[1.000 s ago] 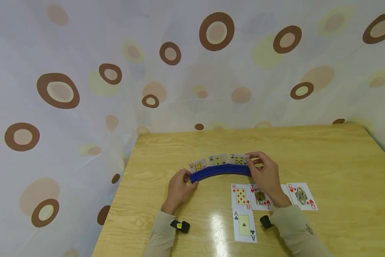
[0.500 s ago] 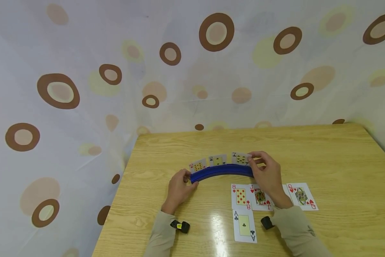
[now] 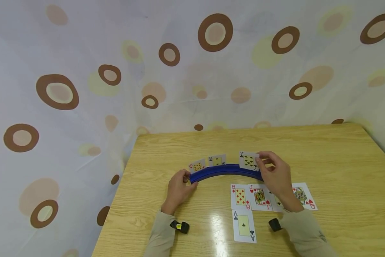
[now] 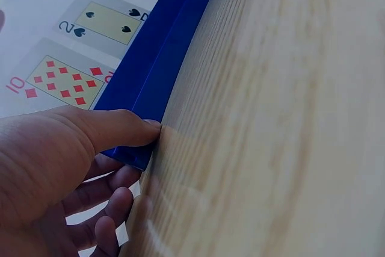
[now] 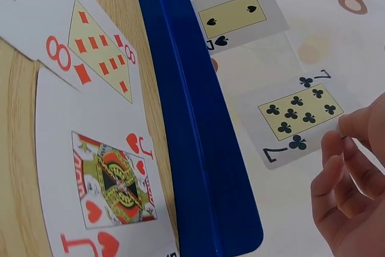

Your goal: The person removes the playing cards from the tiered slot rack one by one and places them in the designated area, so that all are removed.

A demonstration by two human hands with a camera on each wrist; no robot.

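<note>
The right hand (image 3: 276,175) pinches the seven of clubs (image 3: 249,161) by its right edge, thumb in front; the rest of the card extends leftward from the pinch, face toward the person. Its long axis rises away from the blue curved card rack (image 3: 223,170), leaning back, with a short edge just beside the rack. Left of the pinch, the two of spades (image 3: 217,160) and, beyond it, the ten of diamonds (image 3: 197,166) stand in the rack. The left hand (image 3: 178,188) grips the rack's left end, thumb in front; the rack's long axis runs rightward from this grip, bowing away from the person. Nearer the person than the pinch, the jack of hearts (image 3: 260,197) lies flat.
</note>
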